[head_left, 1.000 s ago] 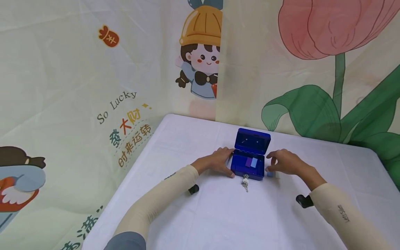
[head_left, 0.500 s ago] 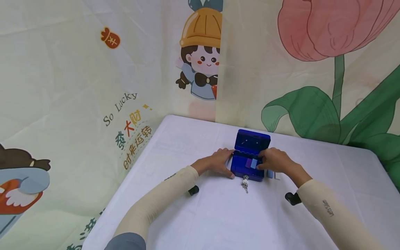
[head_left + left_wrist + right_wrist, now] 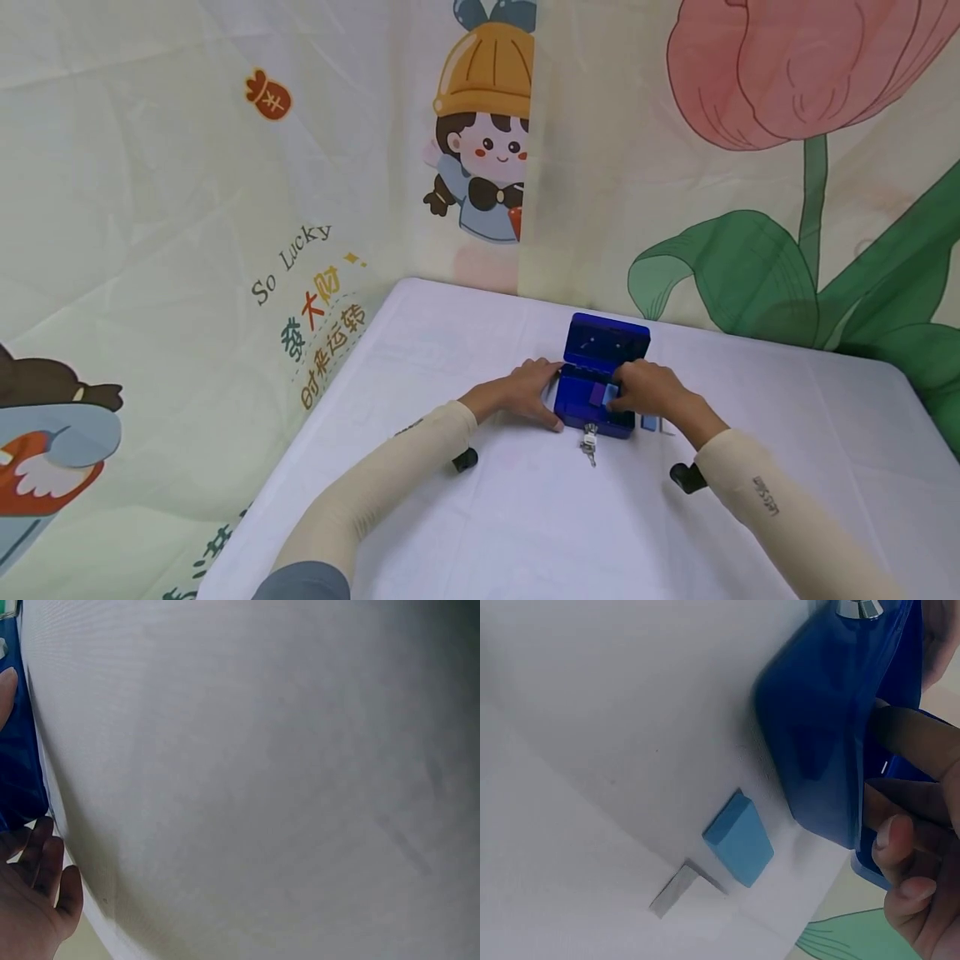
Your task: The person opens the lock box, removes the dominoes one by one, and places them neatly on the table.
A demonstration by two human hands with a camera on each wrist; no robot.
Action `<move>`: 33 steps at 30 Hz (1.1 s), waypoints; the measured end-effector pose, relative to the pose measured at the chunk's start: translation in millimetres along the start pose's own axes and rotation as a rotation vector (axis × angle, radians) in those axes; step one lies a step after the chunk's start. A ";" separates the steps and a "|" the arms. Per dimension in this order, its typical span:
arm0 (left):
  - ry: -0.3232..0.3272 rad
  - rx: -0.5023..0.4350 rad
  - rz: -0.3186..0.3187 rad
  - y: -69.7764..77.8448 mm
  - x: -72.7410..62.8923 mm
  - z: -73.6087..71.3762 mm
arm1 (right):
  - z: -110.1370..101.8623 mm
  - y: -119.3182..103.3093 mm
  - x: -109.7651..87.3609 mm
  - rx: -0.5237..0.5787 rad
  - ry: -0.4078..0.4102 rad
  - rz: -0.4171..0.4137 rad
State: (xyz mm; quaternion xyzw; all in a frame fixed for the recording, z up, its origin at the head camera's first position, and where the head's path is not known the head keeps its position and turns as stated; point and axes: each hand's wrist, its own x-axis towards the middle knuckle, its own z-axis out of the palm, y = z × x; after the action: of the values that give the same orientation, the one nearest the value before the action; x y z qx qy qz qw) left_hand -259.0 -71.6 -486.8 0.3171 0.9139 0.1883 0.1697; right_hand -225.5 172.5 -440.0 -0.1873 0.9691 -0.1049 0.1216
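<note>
One box (image 3: 572, 416) sits near the far edge of the table (image 3: 540, 517): left hand (image 3: 532, 393) grips its side; right hand (image 3: 651, 388) reaches inside, grip hidden.

Soft, diffuse light with faint shadows, the left wrist view dim and perhaps blurry.

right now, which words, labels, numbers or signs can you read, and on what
"So Lucky": wall cloth
"發大财": wall cloth
"时来运转": wall cloth
Red pouch print: sign unclear
Right sleeve: perhaps "LetsSlim", blurred
Left sleeve: too small
Lower-left characters: partly hidden, unreadable
Blue box: no legible text
</note>
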 end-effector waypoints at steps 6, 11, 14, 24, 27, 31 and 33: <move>-0.002 0.004 -0.003 0.1 -0.3 0.4 | 2.8 -2.0 3.3 -0.006 -0.002 0.004; -0.002 0.016 -0.001 -1.1 1.1 1.1 | 5.8 -1.9 5.8 -0.018 -0.014 0.028; -0.004 0.018 -0.004 -1.1 1.4 1.3 | 7.8 -1.9 7.0 -0.029 -0.026 0.044; -0.010 0.013 -0.011 -1.0 1.8 2.5 | 10.2 -4.4 6.9 -0.058 -0.026 0.041; -0.009 0.015 -0.010 -1.5 2.1 2.0 | 10.9 -5.0 7.0 -0.062 -0.022 0.039; -0.008 0.012 -0.010 -0.9 1.7 0.7 | 10.9 -6.3 7.7 -0.069 -0.011 0.029; -0.009 0.007 -0.009 -0.5 1.4 0.2 | 10.8 -6.9 8.1 -0.072 -0.005 0.023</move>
State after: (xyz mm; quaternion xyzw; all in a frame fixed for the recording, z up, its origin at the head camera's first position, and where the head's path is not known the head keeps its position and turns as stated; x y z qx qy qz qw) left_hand -260.2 -71.0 -487.5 0.3142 0.9152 0.1829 0.1737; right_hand -227.5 161.4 -450.1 -0.1807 0.9740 -0.0679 0.1184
